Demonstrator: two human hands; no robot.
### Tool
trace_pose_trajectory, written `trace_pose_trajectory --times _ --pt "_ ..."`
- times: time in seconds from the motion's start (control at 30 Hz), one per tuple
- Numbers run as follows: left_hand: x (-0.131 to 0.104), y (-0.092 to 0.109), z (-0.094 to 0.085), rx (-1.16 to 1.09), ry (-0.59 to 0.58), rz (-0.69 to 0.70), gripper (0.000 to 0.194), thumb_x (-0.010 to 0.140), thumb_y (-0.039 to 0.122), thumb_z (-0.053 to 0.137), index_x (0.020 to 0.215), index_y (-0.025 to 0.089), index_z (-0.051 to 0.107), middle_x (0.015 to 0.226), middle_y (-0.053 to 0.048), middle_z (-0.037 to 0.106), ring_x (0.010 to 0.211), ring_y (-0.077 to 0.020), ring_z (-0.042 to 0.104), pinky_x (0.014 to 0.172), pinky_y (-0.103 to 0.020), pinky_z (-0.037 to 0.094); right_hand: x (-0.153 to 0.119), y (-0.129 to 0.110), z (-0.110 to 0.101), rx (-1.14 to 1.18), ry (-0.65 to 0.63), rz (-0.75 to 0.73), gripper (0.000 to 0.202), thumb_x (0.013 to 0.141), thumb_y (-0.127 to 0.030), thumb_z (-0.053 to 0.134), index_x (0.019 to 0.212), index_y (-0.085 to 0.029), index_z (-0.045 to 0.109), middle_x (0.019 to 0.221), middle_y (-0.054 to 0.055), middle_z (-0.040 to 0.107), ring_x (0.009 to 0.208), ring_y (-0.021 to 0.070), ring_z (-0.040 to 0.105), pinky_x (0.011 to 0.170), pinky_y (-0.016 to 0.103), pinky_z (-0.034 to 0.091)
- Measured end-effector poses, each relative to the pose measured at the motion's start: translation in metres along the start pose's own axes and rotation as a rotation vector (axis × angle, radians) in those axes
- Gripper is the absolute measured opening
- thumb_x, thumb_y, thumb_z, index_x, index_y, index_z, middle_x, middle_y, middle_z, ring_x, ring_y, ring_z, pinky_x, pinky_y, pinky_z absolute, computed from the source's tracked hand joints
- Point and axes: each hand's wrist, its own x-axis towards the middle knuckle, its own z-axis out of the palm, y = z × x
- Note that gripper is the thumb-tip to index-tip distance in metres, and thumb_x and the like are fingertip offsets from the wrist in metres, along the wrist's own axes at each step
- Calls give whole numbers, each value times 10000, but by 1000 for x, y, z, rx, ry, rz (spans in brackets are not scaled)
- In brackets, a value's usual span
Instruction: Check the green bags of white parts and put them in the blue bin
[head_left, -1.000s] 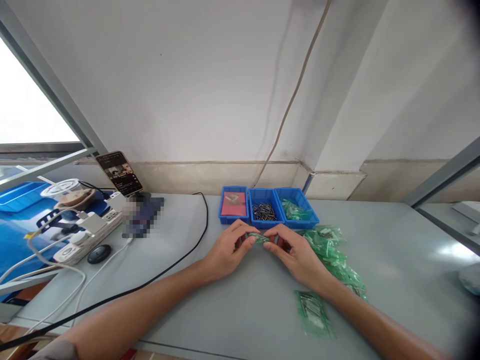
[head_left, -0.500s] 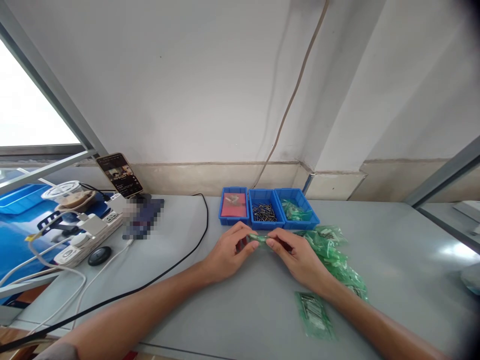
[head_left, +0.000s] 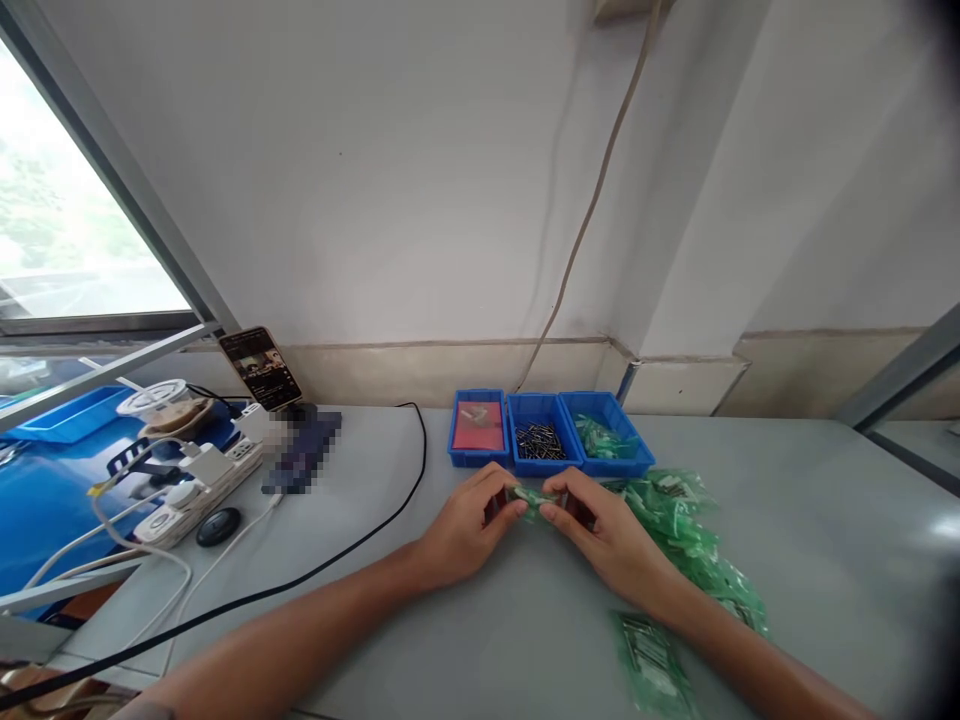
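A small green plastic bag is stretched between my two hands, just in front of the blue bins. My left hand pinches its left end between thumb and fingers. At the other end, my right hand grips it the same way. What the bag contains is too small to make out. Beside my right forearm lies a pile of green bags with metal pieces in them. A single filled green bag rests nearer the front edge, partly below that forearm.
Three blue bins stand by the wall: one with a red sheet, one with screws, one with green bags. At left are a propped phone, a power strip, a black mouse-like object and a black cable.
The camera view has shifted, so everything sits slightly lower and further right. Both hands keep their pinch on the green bag, which is tilted a little differently.
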Motion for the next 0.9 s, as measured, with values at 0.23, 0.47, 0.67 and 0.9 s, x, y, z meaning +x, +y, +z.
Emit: trace_pose_trajectory --times 0.23,0.47,0.67,0.9 --pt "-2 0 2 -19 -29 -77 230 1031 425 634 1024 195 614 870 -3 592 773 -151 515 704 -262 404 2 -2 0 -20 22 -12 248 1081 -468 500 1032 -252 612 823 -5 596 726 197 537 639 292 407" --pt "0 5 -1 -18 -15 -44 255 1066 377 552 898 185 547 837 2 538 746 -143 474 696 -260 388 0 0 1 15 -14 39 262 1051 -496 557 1123 -249 603 818 -15 589 730 194 540 675 302 434" --pt "0 3 0 5 9 -68 305 1071 383 548 838 190 507 805 18 513 735 -140 457 687 -262 353 1 2 2 29 -75 62 290 1052 -524 550 979 -246 595 764 -28 553 717 186 525 661 303 418" --pt "0 1 -1 33 14 -76 351 1088 376 522 791 189 526 761 23 534 731 -143 468 698 -268 353 -1 -1 1 118 -78 82 361 1015 -506 625 1298 -293 555 1057 14 598 800 185 577 731 317 489"
